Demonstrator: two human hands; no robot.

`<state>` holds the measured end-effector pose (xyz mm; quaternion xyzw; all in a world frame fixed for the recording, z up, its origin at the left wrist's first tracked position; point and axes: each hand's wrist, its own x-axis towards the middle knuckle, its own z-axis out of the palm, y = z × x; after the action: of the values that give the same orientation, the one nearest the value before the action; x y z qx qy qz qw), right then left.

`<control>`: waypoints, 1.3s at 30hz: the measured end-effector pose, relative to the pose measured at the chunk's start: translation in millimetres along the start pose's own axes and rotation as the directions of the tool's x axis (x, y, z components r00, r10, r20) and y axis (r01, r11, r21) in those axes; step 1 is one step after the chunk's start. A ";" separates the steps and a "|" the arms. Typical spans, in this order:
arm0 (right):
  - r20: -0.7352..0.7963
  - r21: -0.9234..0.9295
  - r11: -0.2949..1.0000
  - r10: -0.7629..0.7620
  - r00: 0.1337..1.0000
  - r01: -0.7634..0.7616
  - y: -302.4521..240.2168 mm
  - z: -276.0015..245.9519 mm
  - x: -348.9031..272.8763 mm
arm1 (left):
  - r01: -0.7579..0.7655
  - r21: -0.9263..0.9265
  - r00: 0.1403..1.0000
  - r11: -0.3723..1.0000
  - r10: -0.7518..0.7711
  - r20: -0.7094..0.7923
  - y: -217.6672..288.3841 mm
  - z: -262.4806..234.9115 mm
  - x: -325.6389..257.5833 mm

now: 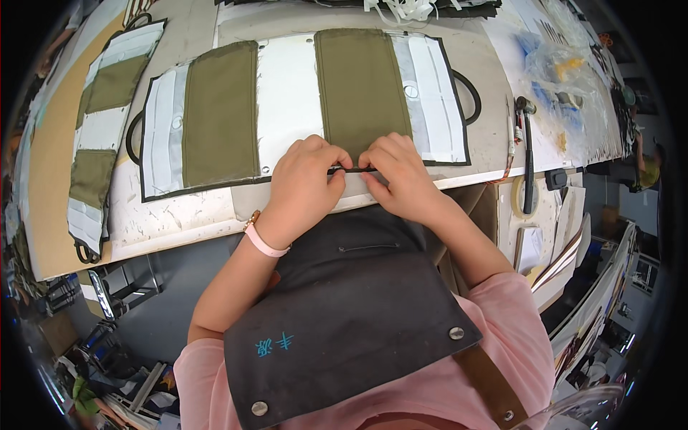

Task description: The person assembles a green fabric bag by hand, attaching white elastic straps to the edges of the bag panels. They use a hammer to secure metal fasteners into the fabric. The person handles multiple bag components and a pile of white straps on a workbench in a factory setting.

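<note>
A flat white fabric panel (290, 93) with two olive-green fabric strips lies across the table in front of me. Black binding runs round its border, and a black loop handle (467, 97) shows at each short end. Along the near long edge, my left hand (308, 175) pinches the black edge binding (356, 170) between thumb and fingers. Close beside it, my right hand (398, 175) pinches the same binding, thumb below and fingers above. A short stretch of the dark strip shows between the fingertips. My fingers cover the rest of it there.
A second such panel (97, 132) lies at the left of the table (179, 228). To the right are a black-handled hammer (527, 154), an awl-like tool (510, 129), a tape roll (519, 197) and crumpled clear plastic bags (573, 93). White strips (405, 8) sit at the far edge.
</note>
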<state>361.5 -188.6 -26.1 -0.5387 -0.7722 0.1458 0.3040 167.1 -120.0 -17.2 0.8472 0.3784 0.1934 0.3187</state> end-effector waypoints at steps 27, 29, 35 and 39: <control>-0.261 -0.021 0.983 0.172 0.950 -0.184 0.4 3.4 -18.5 | -0.258 0.045 0.952 0.965 0.262 -0.161 12.7 32.5 6.5; -0.310 0.022 0.968 0.246 0.919 -0.252 4.4 -1.0 -24.9 | -0.265 0.026 0.952 0.964 0.266 -0.151 9.6 30.3 6.3; -0.290 0.108 0.924 0.382 0.877 -0.367 0.1 -10.5 -31.6 | -0.234 0.055 0.965 0.971 0.239 -0.106 12.4 29.0 5.3; -0.303 -0.083 0.934 0.309 0.902 -0.348 -2.6 -1.5 -21.6 | -0.241 0.114 0.967 0.964 0.248 -0.054 14.0 27.2 0.3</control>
<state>365.5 -209.6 -30.3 -0.6959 -0.6263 0.0630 0.3458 190.1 -137.6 -27.2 0.8961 0.2914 0.2396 0.2337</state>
